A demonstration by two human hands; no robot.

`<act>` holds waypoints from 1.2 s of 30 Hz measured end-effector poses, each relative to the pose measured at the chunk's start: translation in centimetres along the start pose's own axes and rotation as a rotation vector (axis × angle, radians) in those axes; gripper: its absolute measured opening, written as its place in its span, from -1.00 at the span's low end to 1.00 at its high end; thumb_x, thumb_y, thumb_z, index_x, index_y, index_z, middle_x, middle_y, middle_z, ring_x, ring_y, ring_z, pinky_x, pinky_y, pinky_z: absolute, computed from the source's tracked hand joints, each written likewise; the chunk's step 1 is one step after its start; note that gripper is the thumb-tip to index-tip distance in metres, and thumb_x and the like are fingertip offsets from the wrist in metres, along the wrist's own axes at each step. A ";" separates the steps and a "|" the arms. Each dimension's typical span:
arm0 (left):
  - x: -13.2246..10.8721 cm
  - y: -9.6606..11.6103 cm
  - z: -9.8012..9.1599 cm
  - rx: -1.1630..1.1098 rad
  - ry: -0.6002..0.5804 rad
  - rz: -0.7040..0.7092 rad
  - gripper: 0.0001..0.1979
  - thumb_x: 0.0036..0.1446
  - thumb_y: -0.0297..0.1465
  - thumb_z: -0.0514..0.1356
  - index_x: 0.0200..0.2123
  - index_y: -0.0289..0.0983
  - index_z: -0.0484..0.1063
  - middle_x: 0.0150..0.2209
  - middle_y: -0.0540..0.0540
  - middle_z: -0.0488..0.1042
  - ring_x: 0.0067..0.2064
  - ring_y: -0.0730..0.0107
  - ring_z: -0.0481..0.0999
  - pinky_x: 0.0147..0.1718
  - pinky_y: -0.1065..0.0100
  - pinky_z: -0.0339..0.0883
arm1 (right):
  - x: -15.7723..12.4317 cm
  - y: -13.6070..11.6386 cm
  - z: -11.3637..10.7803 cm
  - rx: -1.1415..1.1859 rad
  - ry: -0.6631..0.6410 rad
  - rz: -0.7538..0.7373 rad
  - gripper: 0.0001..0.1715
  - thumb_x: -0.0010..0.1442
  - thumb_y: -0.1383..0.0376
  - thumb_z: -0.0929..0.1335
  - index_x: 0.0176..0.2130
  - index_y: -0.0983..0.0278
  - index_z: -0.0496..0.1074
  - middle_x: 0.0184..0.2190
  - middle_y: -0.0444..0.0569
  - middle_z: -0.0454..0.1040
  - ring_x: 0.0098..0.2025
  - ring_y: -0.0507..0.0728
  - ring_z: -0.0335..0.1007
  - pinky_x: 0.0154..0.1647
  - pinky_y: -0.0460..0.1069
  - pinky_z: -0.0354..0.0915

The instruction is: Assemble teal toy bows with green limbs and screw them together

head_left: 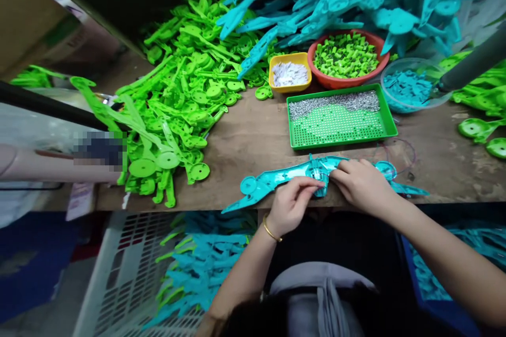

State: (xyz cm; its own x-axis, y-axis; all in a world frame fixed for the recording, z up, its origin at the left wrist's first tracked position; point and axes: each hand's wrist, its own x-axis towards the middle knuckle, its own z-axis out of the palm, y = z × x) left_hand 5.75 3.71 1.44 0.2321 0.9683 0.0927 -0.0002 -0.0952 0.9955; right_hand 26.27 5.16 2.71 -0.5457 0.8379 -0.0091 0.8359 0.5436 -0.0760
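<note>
A long teal plastic part with round discs and pointed ends lies along the front of the wooden bench, below both hands. At its raised middle section, my left hand has thumb and forefinger pressed together; what is between them is too small to name. My right hand is bent over the same section from the other side, its fingers curled and closed. Its fingertips meet the part, but whatever they pinch is hidden. Thin red and dark wires loop on the bench behind my right hand.
Behind the part stand a green tray of small metal pieces, a yellow bowl, a red bowl and a clear bowl. Heaps of green parts and teal parts surround them. A white crate sits below.
</note>
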 end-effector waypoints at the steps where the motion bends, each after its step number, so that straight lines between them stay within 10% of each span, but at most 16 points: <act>1: 0.3 0.0 -0.5 -0.088 0.068 -0.036 -0.91 0.25 -0.34 0.17 -0.23 -0.21 0.45 -0.27 -0.09 0.60 -0.19 0.30 0.62 -0.14 0.20 0.54 | -0.1 0.1 0.0 0.016 0.007 -0.005 -0.79 0.27 0.35 0.24 -0.26 0.26 0.47 -0.36 -0.02 0.41 -0.30 0.12 0.26 -0.28 0.01 -0.06; 5: 1.3 -0.2 -1.5 -0.405 0.371 -0.190 -0.77 0.15 -0.25 0.27 -0.29 -0.26 0.33 -0.40 -0.02 0.58 -0.32 0.34 0.64 -0.26 0.25 0.57 | -0.4 0.5 0.5 0.085 0.037 -0.027 -0.81 0.27 0.35 0.27 -0.22 0.23 0.47 -0.35 -0.05 0.42 -0.29 0.12 0.28 -0.29 0.00 -0.05; 11: 1.1 0.4 0.1 -0.501 0.171 -0.251 -0.77 0.14 -0.26 0.28 -0.29 -0.25 0.33 -0.36 -0.05 0.60 -0.27 0.33 0.64 -0.22 0.24 0.57 | 0.0 -0.1 0.7 -0.008 0.167 -0.027 -0.87 0.23 0.35 0.31 -0.25 0.25 0.47 -0.37 -0.05 0.43 -0.32 0.12 0.28 -0.26 0.01 0.03; 15: 1.2 0.2 -0.1 -0.284 0.271 -0.100 -0.82 0.21 -0.26 0.21 -0.24 -0.24 0.34 -0.32 -0.05 0.59 -0.25 0.34 0.63 -0.19 0.22 0.55 | -0.7 -0.7 -0.3 -0.123 0.490 0.024 -0.78 0.19 0.40 0.33 -0.12 0.24 0.43 -0.11 0.02 0.47 -0.09 0.17 0.32 0.02 0.09 0.10; 19: 1.4 -0.3 -3.2 0.302 0.529 0.094 -0.84 0.22 -0.29 0.19 -0.23 -0.28 0.41 -0.27 -0.08 0.56 -0.23 0.41 0.59 -0.16 0.31 0.48 | -3.7 -0.5 -0.2 -0.058 0.708 0.209 -0.74 0.15 0.36 0.39 -0.13 0.24 0.35 -0.28 -0.02 0.43 -0.22 0.11 0.34 -0.07 0.05 0.19; 27: 0.4 0.3 -8.7 0.849 0.499 0.127 -0.85 0.20 -0.32 0.18 -0.26 -0.28 0.48 -0.29 -0.04 0.54 -0.23 0.42 0.54 -0.17 0.37 0.39 | -8.8 1.4 2.8 -0.032 0.478 0.582 -0.27 0.03 -0.10 0.42 -0.03 0.36 0.32 -0.12 0.24 0.39 -0.02 0.34 0.31 -0.08 0.16 0.25; 36: -1.1 -0.9 -14.7 1.105 0.657 -0.073 -0.85 0.19 -0.32 0.15 -0.28 -0.28 0.44 -0.32 -0.05 0.51 -0.26 0.31 0.51 -0.18 0.26 0.37 | -10.5 4.2 3.1 0.069 0.368 0.530 -0.67 0.20 0.11 0.35 -0.12 0.27 0.39 -0.10 0.13 0.45 -0.02 0.27 0.39 -0.09 0.12 0.28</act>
State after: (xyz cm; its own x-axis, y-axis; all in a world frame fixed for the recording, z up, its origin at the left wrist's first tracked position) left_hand -8.79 6.12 0.80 -0.3227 0.8807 0.3468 0.8669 0.1279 0.4818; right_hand 35.35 -1.55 -0.57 0.0054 0.9605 0.2782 0.9740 0.0579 -0.2188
